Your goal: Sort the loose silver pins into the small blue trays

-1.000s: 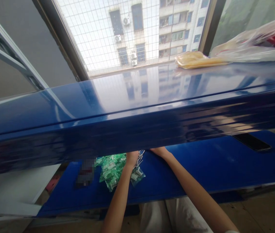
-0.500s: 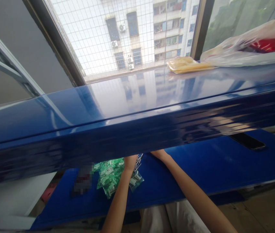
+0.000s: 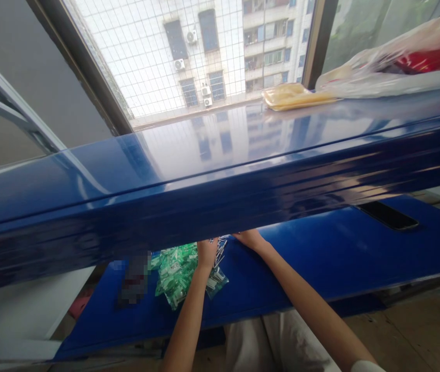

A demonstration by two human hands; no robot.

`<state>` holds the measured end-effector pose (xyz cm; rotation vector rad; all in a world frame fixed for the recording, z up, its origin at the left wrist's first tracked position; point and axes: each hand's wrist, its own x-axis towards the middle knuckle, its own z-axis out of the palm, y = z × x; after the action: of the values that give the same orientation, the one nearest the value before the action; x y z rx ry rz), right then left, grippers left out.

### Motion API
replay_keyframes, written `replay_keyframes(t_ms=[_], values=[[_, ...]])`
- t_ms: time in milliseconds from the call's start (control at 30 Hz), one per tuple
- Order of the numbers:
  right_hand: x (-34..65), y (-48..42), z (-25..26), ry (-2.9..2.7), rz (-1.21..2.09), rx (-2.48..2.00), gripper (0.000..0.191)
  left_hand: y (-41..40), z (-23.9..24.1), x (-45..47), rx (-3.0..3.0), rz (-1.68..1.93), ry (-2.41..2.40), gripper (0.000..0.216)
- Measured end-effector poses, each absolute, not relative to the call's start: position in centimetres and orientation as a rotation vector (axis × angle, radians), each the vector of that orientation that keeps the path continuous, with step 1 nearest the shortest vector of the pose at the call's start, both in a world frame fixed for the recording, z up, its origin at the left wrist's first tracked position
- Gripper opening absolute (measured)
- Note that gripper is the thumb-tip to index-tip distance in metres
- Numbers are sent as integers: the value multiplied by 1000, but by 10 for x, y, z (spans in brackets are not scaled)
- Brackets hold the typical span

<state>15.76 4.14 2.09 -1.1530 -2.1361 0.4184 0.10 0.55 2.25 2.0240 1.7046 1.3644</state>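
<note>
My left hand [image 3: 207, 253] is over the lower blue table, at the right side of a heap of green-tinted plastic packets [image 3: 175, 274]. Its fingers are mostly hidden by the blue shelf edge above. Beside that hand lie several thin metal rods [image 3: 222, 252], and below them is a clear packet [image 3: 216, 281] with pale pieces inside. My right hand [image 3: 251, 239] is to the right of the rods, its fingers also cut off by the shelf. What either hand holds, if anything, cannot be made out.
A glossy blue shelf [image 3: 212, 199] crosses the view above my hands. On it lie a yellowish plastic packet [image 3: 295, 97] and a clear bag with red contents [image 3: 433, 59]. A black phone [image 3: 388, 215] rests on the lower blue table [image 3: 313, 263]. A blurred dark item [image 3: 134, 279] is at left.
The view has tilted slightly, so the shelf and table sit a little higher in the picture. Both hands stay near the rods, with slightly more of the left hand showing under the shelf.
</note>
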Motion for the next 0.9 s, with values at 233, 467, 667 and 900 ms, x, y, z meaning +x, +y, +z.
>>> replay_keyframes(t_ms=[233,467,667,900], values=[[159,42,19,-2125,325,-1240,20,10,9,-4,1981,1433,1719,14],[165,44,9,-2133,147,-1181,32,11,4,0,1888,1423,1727,14],[173,44,7,-2152,60,-1217,37,13,3,7,1858,1473,1707,24],[168,42,6,-2116,110,-1184,37,10,5,5,1869,1429,1635,18]])
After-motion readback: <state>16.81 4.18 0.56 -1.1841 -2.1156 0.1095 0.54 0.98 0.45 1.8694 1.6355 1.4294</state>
